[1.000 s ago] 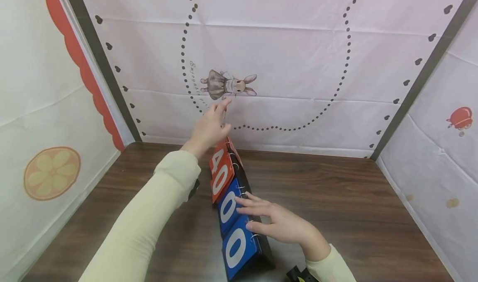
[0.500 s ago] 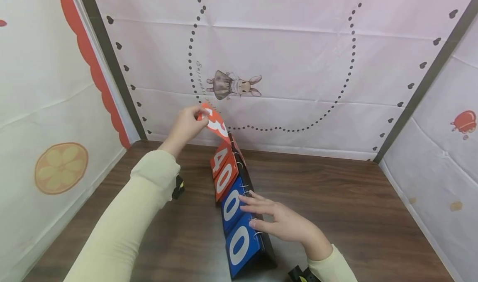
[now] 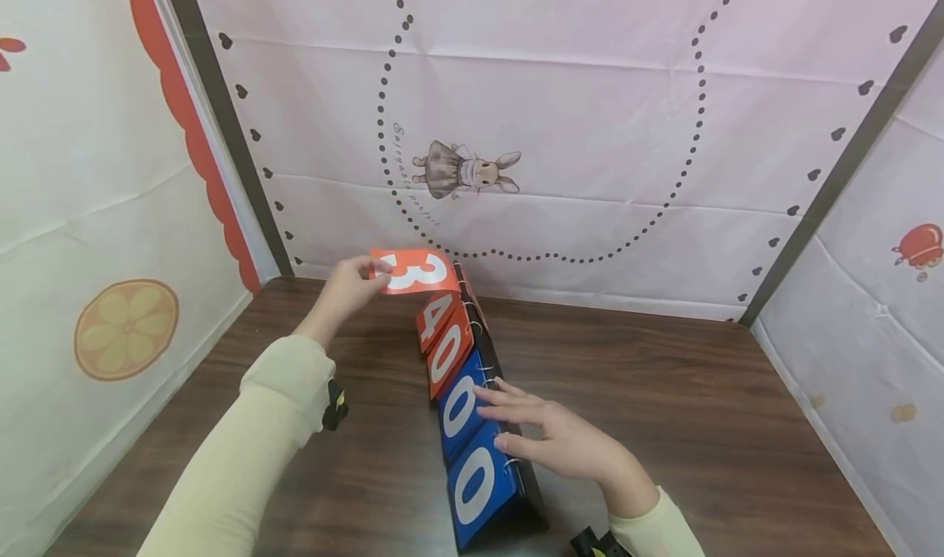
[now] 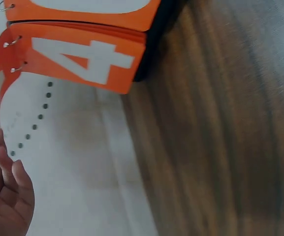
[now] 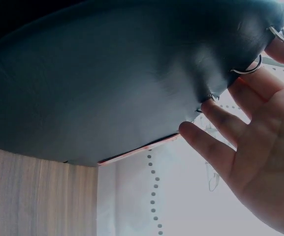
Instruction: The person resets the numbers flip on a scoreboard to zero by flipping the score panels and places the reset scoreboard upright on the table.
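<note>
A tent-shaped flip scoreboard [image 3: 534, 495] stands on the table, its black back filling much of the right wrist view [image 5: 132, 88]. At its far end my left hand [image 3: 343, 290] pinches the outer edge of a red card with a white 3 [image 3: 424, 272], held out to the left from its rings. Beneath it hangs a red 4 card [image 4: 82, 61]. Nearer are a red 0 card [image 3: 451, 352] and two blue 0 cards [image 3: 481, 479]. My right hand [image 3: 564, 438] rests along the ringed top ridge, fingers spread and fairly straight.
The brown wood-grain table [image 3: 649, 393] lies under the scoreboard. A pale cloth wall with a rabbit print [image 3: 465, 169] rises close behind its far end. Side walls stand left, with an orange-slice print [image 3: 125, 329], and right, with a red print [image 3: 920, 246].
My left hand has moved left and down from above the scoreboard's far end, swinging the red 3 card over to the left. My right hand stays on the ridge.
</note>
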{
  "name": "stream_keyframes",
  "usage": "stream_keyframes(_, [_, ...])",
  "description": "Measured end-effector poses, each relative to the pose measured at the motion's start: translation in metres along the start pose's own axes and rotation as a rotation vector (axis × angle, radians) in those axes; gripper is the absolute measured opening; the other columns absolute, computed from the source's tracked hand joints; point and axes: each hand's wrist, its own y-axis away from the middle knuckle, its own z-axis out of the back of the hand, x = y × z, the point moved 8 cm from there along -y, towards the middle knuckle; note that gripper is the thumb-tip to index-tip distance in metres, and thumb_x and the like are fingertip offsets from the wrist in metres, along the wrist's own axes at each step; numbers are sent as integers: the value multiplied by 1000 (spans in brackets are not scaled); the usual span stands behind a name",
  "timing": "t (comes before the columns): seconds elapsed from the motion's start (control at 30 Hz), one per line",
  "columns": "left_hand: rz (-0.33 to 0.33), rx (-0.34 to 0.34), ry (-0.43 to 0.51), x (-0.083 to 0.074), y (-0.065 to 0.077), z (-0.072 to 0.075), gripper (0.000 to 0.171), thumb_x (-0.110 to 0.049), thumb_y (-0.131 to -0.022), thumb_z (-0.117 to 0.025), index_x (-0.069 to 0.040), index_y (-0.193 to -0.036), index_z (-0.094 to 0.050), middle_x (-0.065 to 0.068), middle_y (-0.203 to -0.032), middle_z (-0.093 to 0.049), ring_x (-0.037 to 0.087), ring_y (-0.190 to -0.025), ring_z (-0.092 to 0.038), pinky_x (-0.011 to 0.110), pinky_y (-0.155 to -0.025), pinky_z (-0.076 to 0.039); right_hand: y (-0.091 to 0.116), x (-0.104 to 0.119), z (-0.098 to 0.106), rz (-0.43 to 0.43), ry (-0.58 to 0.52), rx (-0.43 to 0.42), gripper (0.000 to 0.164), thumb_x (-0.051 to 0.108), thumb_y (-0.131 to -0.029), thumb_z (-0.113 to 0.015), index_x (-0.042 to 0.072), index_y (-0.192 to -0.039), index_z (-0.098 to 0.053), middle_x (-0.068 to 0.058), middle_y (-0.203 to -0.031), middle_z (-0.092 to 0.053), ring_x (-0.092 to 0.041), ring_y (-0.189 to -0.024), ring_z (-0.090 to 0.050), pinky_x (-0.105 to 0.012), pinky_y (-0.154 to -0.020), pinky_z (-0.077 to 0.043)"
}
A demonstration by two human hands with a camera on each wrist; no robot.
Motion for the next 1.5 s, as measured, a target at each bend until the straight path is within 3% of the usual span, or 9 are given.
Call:
stream_keyframes(0.1, [59,51,87,17,3,-11,27,-18,-90,-60,-3,-112,-61,12,-85,-61,28,-81,-59,29,-64,-48,0,-1,1,0,-1,0,45,33,-94,-53,15,-135,-50,19,-144,-33,-11,-139,-14,-55,-103,-26])
stream_keyframes(0.27, [153,118,209,40,6,-32,31,-18,-89,-61,1,-114,-56,14,-93,-62,19,-72,-60,28,-63,-51,0,-2,1,7,-2,4,44,32,-94,-53,15,-135,-50,18,-144,-33,-12,-139,-14,-56,-103,-25])
stream_keyframes(0.47, [197,164,211,54,9,-53,29,-14,-91,-58,3,-114,-50,20,-97,-60,14,-64,-56,27,-59,-50,0,-1,1,9,-7,2,44,32,-94,-53,15,-135,-50,17,-144,-33,-12,-139,-14,-56,-103,-26])
stream_keyframes(0.63, [259,181,201,66,14,-72,29,-15,-92,-57,1,-114,-49,15,-86,-62,15,-62,-54,27,-56,-48,0,-2,1,12,-12,4,44,31,-94,-52,16,-135,-50,17,-144,-33,-12,-139,-15,-57,-103,-26])
stream_keyframes(0.8, [289,176,208,70,15,-88,30,-17,-92,-58,0,-114,-48,14,-84,-59,17,-63,-53,29,-56,-49,0,-2,0,16,-6,6,44,31,-94,-52,17,-135,-49,17,-144,-32,-12,-139,-15,-56,-103,-26])
stream_keyframes(1.17, [312,152,128,70,14,-111,31,-23,-96,-49,-2,-119,-47,19,-105,-53,26,-84,-52,30,-64,-49,-1,0,-1,31,-8,-3,42,29,-94,-52,17,-135,-50,16,-144,-34,-14,-139,-16,-58,-102,-26])
stream_keyframes(1.33, [320,180,161,70,14,-125,34,-21,-99,-42,1,-124,-47,21,-112,-53,28,-91,-53,34,-70,-51,-2,-1,-1,37,-3,-4,42,29,-94,-52,18,-135,-50,15,-144,-34,-14,-139,-16,-58,-102,-26])
stream_keyframes(1.5, [332,250,213,69,13,-139,38,-16,-99,-39,-4,-135,-41,18,-114,-50,26,-93,-52,37,-77,-51,-2,-3,0,39,0,-2,42,28,-95,-52,17,-135,-50,15,-144,-34,-14,-139,-15,-59,-102,-25])
